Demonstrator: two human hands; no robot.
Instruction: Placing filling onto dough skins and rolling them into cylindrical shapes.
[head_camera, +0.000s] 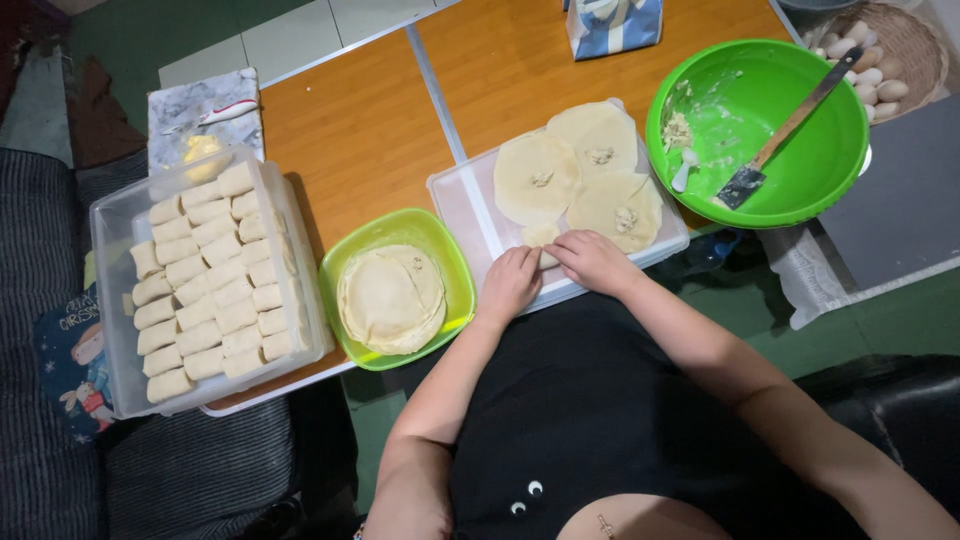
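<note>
**A:** From the head camera, where does the piece being worked sit against the hands?

**B:** Right under them. The half-rolled wrapper (541, 238) lies on the near edge of the pale plastic lid (462, 200) that serves as a board. Its long axis runs left to right across the view, parallel to the table edge. The left hand (508, 284) covers its left end and the right hand (592, 262) its right end.

**A:** Gripping it?

**B:** Both hands are curled, fingers bent down onto the roll and pressing it rather than lifting it. Neither is open flat. Only the far side of the roll shows between the fingertips.

**A:** Which hand is nearer to the rest?

**B:** The right hand. Three flat round wrappers (585, 175), each with a dab of filling, lie just beyond the roll, towards the far right. The round green bowl (700, 75) holding a spatula (785, 130) is further right still.

**A:** And on the left?

**B:** A square green bowl (345, 265) with a stack of plain wrappers (390, 298) sits just beside the left hand. Further left, a clear container (110, 300) holds finished rolls (210, 285) in rows.
</note>
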